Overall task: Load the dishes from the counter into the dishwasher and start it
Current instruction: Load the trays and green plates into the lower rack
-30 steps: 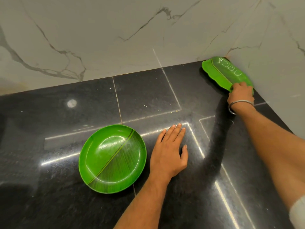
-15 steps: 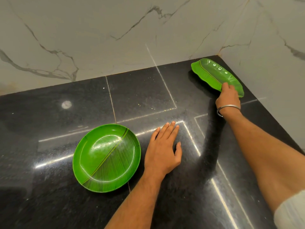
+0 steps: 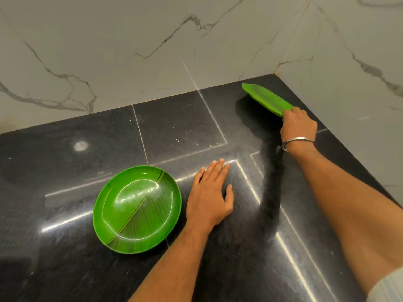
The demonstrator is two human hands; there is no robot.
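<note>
A round green plate (image 3: 137,209) with a leaf pattern lies flat on the black stone counter (image 3: 65,269). My left hand (image 3: 210,196) rests flat on the counter just right of that plate, fingers straight, apart from its rim. In the far right corner my right hand (image 3: 297,127) grips the near end of a long green leaf-shaped dish (image 3: 267,99). That dish is tilted and raised off the counter, its underside partly turned toward me. The dishwasher is out of view.
White marble walls (image 3: 152,51) meet at the counter's back right corner (image 3: 275,74). A few crumbs (image 3: 210,145) lie on the counter behind my left hand. A pale round spot (image 3: 81,146) marks the counter at the left.
My right hand has curled round the end of the leaf-shaped dish and lifted it off the counter, tilting it. My left hand and the round plate have stayed put.
</note>
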